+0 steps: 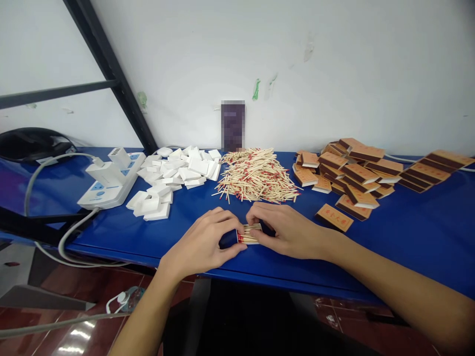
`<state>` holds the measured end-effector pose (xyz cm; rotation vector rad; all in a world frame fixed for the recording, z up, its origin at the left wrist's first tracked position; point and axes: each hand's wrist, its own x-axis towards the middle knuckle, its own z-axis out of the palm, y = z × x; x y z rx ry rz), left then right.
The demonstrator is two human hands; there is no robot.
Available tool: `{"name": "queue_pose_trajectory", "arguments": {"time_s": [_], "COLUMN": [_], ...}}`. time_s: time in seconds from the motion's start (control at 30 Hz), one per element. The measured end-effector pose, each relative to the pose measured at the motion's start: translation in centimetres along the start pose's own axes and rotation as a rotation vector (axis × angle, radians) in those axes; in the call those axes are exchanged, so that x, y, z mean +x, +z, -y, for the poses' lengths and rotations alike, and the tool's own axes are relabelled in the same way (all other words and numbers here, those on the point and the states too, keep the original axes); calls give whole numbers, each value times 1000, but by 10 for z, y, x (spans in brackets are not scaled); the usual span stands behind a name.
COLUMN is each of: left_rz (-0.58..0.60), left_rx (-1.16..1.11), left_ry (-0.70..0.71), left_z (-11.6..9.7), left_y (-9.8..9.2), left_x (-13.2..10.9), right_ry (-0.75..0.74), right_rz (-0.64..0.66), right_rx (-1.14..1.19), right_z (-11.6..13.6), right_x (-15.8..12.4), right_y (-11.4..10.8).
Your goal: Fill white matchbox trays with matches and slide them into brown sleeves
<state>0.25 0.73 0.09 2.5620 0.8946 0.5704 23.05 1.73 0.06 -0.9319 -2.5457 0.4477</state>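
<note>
A small white tray filled with matches (249,238) lies on the blue table near its front edge, the red heads toward the left. My left hand (213,236) curls round the tray's left end, thumb in front and fingers behind. At the right end, my right hand (276,228) bends its fingers and thumb onto the tray and the matches. Behind my hands is a large heap of loose matches (260,175). White empty trays (181,168) are piled to the left of the heap. Orange and brown matchboxes (352,170) are piled to its right, with one box (334,217) lying nearer.
A white power strip (113,185) with plugs and cables is at the left on the blue table (148,244), beside a black metal frame (111,74). A blurred dark upright object (233,125) leans on the white wall. A bottle (129,299) stands on the floor.
</note>
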Motion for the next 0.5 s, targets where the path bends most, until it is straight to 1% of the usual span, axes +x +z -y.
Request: {"name": "queue_pose_trajectory", "arguments": {"time_s": [0.07,0.13,0.2,0.27,0.33,0.4,0.5], "left_rz": [-3,-4,-7,-7,1,10,14], "left_rx": [2,-2,-10,-14,-14,-9,3], "left_ry": [-3,-12,-24,-33,-33,-31,-29], "left_z": [0,0,-1,-1,-1,-1,-1], "left_y": [0,0,0,0,0,0,0], "left_x": [0,0,1,1,0,0,-2], "right_ry": [27,93,182,294,378,410,438], "right_rz": [-19,-72,-164,-264,-306,-308,-291], "right_rx": [-98,-227,-333,-447,-543,-595,-601], "right_z": [1,1,-2,-9,-19,-28,-39], "right_x": [-1,-9,-27,-52,-78,-100,-121], "right_y": [-7,-16,-25,-31,-32,-28,-17]}}
